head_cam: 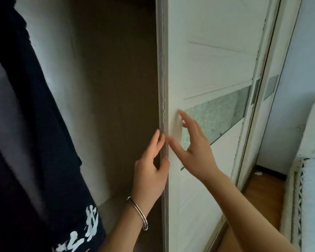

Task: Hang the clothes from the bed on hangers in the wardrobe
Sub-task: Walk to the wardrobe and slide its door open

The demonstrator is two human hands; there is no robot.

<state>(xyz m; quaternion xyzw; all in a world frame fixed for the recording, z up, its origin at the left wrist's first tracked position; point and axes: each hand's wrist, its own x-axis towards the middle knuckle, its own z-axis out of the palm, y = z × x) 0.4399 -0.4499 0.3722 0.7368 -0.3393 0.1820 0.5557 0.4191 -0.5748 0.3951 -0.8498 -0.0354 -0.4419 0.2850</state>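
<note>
We stand at the wardrobe (102, 88). Its white door (207, 51) is right in front of us, and the door's edge runs straight up and down between our hands. Our left hand (151, 168) pinches that edge, with the fingers on the inner side and the thumb on the front. Our right hand (195, 148) is open, and its spread fingertips touch the door's face just beside the edge. A dark shirt (44, 142) hangs inside, to the left. The bed (313, 179) is off to our right, and we cannot see any clothes on it. We think the door slides sideways next, and the left hand is nearer for that.
</note>
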